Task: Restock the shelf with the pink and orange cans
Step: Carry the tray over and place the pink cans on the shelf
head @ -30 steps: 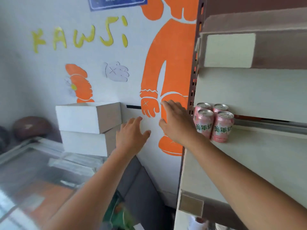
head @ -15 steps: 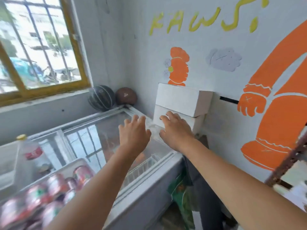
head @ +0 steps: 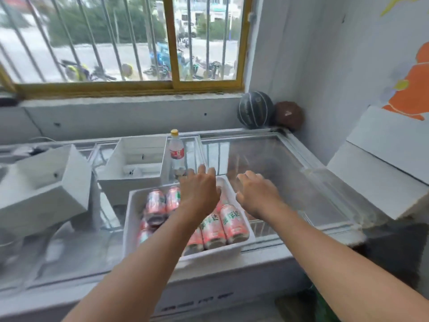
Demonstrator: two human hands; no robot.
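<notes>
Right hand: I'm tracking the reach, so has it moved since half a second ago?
Yes, leftward: the right hand went from the stacked white boxes to beside the bin.

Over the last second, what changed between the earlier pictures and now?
The view turned left, away from the shelf to the freezer. Both hands swung along with it: the left hand now hovers over the pink cans in the white bin, and the right hand is by the bin's right edge. Nothing was taken hold of or let go. Both hands stayed open and empty.
</notes>
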